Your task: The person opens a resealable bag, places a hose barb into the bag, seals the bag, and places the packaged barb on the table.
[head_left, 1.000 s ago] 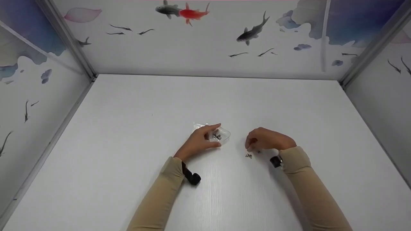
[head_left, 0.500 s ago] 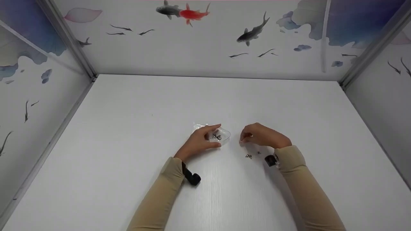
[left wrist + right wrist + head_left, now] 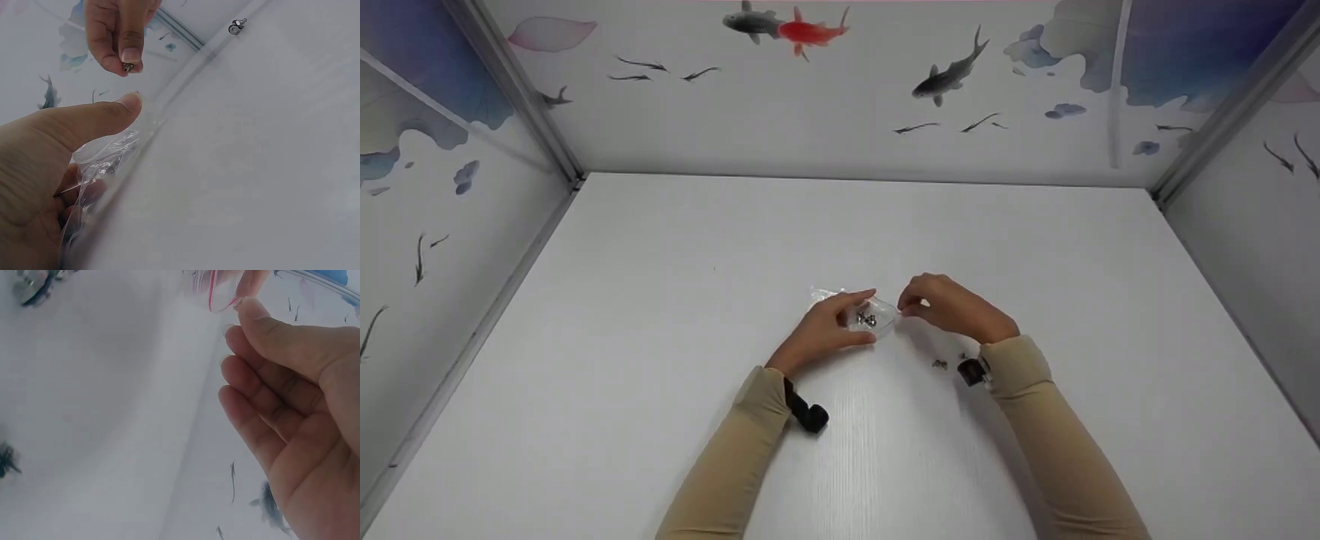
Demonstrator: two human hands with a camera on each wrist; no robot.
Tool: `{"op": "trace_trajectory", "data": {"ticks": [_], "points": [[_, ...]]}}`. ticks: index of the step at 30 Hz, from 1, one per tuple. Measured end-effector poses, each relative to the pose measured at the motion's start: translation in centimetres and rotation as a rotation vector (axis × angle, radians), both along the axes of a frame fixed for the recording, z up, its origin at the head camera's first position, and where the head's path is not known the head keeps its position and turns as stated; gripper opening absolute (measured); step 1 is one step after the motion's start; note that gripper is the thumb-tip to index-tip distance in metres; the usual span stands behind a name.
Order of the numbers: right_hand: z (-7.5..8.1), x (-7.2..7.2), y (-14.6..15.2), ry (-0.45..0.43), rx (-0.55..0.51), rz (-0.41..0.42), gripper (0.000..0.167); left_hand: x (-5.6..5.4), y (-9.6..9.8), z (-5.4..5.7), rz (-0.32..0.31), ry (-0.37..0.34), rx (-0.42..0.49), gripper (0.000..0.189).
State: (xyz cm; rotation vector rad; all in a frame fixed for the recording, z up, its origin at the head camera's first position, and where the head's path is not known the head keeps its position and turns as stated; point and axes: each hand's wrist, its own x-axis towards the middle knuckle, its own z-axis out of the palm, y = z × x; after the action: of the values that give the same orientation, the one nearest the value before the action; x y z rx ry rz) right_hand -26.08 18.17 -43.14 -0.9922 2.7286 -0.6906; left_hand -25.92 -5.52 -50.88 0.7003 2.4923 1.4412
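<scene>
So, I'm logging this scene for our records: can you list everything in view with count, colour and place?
table: one, white, under the work
walls: three, white with blue, grey and red prints, around the table
corner posts: two, grey, at the back corners
plastic bag: one, clear with a red strip, near the table's middle
bagged metal pieces: several, too small to count, silvery and dark, inside the bag
loose metal pieces: a few, silvery and dark, on the table by the right wrist
pinched metal piece: one visible, dark brassy, near the bag's edge
wrist cameras: two, black, one per wrist
sleeves: two, tan, on both arms
left hand: one, bare, around the bag
right hand: one, bare, pinching that piece
</scene>
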Motion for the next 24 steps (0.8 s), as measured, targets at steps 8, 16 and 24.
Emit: {"op": "trace_trajectory", "data": {"ticks": [8, 16, 24], "points": [[-0.3, -0.2, -1.2, 0.033, -0.009, -0.007, 0.015, 0.0, -0.1, 0.0, -0.004, 0.027, -0.007, 0.068], [0.0, -0.1, -1.8, 0.076, -0.008, 0.007, 0.016, 0.0, -0.1, 0.0, -0.009, 0.032, 0.004, 0.068], [0.2, -0.1, -1.9, 0.052, 0.009, -0.013, 0.018, -0.1, -0.1, -0.1, -0.010, 0.039, -0.005, 0.068]]}}
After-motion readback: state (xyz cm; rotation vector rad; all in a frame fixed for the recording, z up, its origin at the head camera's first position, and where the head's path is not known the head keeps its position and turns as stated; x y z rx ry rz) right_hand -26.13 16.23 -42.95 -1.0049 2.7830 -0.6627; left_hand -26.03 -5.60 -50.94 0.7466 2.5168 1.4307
